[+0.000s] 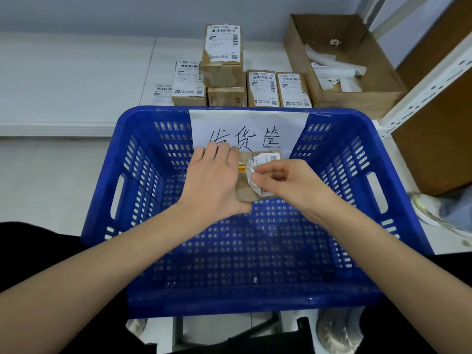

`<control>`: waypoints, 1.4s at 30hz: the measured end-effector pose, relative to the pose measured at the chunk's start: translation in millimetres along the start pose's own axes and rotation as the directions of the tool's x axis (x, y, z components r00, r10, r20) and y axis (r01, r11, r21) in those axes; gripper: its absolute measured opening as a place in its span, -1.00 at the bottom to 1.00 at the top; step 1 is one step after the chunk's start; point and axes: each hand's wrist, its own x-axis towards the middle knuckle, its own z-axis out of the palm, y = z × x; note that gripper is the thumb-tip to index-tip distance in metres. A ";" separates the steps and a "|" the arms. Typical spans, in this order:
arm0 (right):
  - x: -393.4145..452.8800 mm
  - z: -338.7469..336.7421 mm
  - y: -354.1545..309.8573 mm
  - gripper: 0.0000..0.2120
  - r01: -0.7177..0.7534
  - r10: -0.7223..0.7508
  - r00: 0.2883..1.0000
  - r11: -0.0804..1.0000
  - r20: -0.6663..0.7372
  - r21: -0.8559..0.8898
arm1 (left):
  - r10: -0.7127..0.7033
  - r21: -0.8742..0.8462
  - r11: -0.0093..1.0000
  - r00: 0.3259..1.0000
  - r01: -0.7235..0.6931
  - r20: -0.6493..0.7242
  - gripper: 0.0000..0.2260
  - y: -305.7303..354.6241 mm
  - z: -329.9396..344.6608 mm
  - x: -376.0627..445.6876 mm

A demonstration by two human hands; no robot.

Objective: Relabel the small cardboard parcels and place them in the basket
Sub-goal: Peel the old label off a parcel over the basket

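Observation:
My left hand (213, 180) grips a small cardboard parcel (246, 192) from its left side, held above the blue plastic basket (138, 297). My right hand (283, 182) pinches the crumpled white label (255, 186), which is partly peeled off the parcel's top face. A strip of red and yellow tape shows at the parcel's left edge. Inside the basket I see only a few small scraps.
Several labelled cardboard parcels (223, 54) are stacked on the white table behind the basket. An open cardboard box (357, 98) with peeled paper scraps stands at the back right. A white metal rack (429, 83) rises on the right. A handwritten paper sign (247, 129) hangs on the basket's far wall.

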 end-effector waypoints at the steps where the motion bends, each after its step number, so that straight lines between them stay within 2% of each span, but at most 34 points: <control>1: 0.4 1.0 1.4 -0.82 0.014 -0.014 1.000 0.999 -0.005 -0.043 | 0.007 0.013 1.000 1.000 -0.007 0.002 -0.16 0.5 -0.7 -0.5; 4: 1.6 6.5 6.4 -0.89 0.090 -0.099 0.994 0.981 -0.045 -0.169 | 0.010 0.047 0.999 1.000 -0.010 -0.013 -0.16 1.4 -2.4 -2.1; 6: 2.4 8.7 9.3 -0.93 0.119 -0.135 0.988 0.976 -0.079 -0.183 | -0.003 0.050 0.999 1.000 0.004 -0.015 -0.17 3.4 -4.8 -3.0; 12: 4.3 12.9 11.0 -0.80 0.118 -0.139 0.984 0.976 -0.108 -0.184 | -0.012 0.072 0.997 1.000 0.010 0.029 -0.18 4.8 -9.5 -4.0; 14: 2.5 13.8 9.1 -0.78 0.101 -0.116 0.988 0.984 -0.097 -0.148 | 0.019 0.092 0.995 0.995 -0.028 0.097 -0.18 7.4 -15.5 -5.6; 18: -4.4 21.2 9.6 -0.84 0.028 -0.023 0.998 0.996 -0.055 0.087 | 0.061 0.160 0.983 0.979 -0.093 0.193 -0.16 13.8 -18.1 -12.6; 20: -6.6 25.8 11.3 -0.85 0.050 -0.047 0.998 0.996 -0.040 0.077 | 0.062 0.215 0.971 0.976 -0.108 0.210 -0.09 12.3 -16.1 -16.0; 28: -7.4 13.4 8.2 -0.81 0.160 -0.154 0.986 0.983 -0.070 0.088 | 0.178 0.034 0.983 0.984 -0.179 0.032 -0.24 0.2 -11.1 -2.0; 37: -12.6 9.2 4.6 -0.80 0.198 -0.184 0.978 0.967 -0.099 0.157 | 0.178 -0.033 0.983 0.983 -0.179 -0.048 -0.24 -4.4 -6.6 0.0; 42: -14.3 3.7 0.7 -0.79 0.190 -0.172 0.981 0.953 -0.092 0.235 | 0.176 -0.031 0.984 0.983 -0.177 -0.046 -0.21 -9.5 -4.4 1.9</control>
